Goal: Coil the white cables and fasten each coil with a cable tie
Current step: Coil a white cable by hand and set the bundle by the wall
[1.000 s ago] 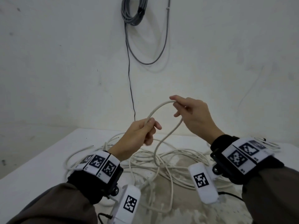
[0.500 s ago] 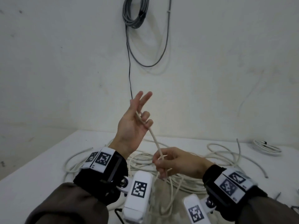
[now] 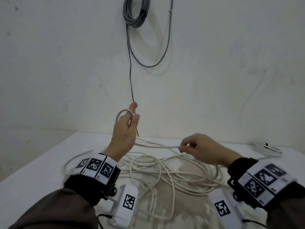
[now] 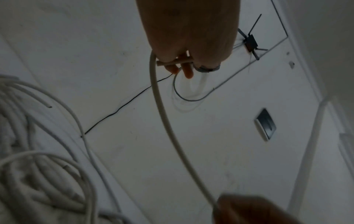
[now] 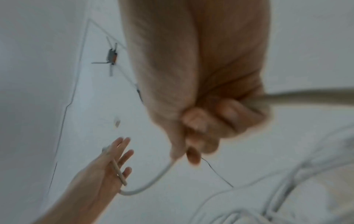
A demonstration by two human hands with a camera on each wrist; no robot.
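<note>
My left hand (image 3: 127, 124) is raised above the table, fingers mostly straight, with a white cable (image 3: 158, 146) looped over it. The cable's cut end (image 5: 119, 172) lies across the palm and passes between the fingers. From under that hand the cable runs right to my right hand (image 3: 194, 146), which pinches it between thumb and fingertips (image 3: 180, 147) just above the table. In the left wrist view the cable (image 4: 162, 115) hangs down from the fingers. A tangled pile of white cables (image 3: 165, 177) lies on the table beneath both hands. No cable tie shows.
The white table (image 3: 33, 171) meets a white wall at the back. One small coiled white cable (image 3: 267, 148) lies at the far right. A grey cable coil (image 3: 137, 12) and a thin black wire (image 3: 131, 76) hang on the wall.
My right hand rose from the pile and moved right, drawing the cable taut. The cable now loops over my raised left hand, which had first lifted from chest height.
</note>
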